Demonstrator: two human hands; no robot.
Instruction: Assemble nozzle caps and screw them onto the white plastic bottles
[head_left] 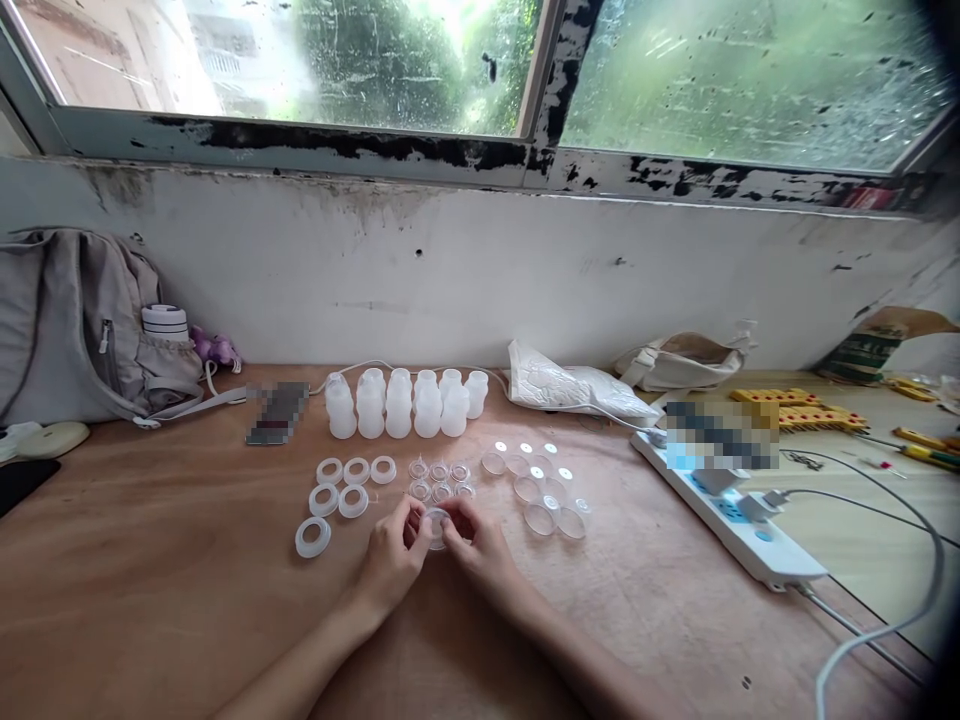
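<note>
Head view: one translucent round piece (pixel 436 532) is pinched over the wooden table (pixel 187 560) by left hand (pixel 397 548) and right hand (pixel 480 550), both nearly closed, kinda blocking it. Six white rings (pixel 341 502), six clear fittings (pixel 441 491) and some discs (pixel 540 518) are laid nearby, bottles (pixel 399 418) behind.

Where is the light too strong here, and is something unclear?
Head view: daylight washes out parts of the left window pane; head view: pixelated blocks cover an area beside the power strip; head view: the clear piece between the fingers shows little detail; head view: right corners darken.
</note>
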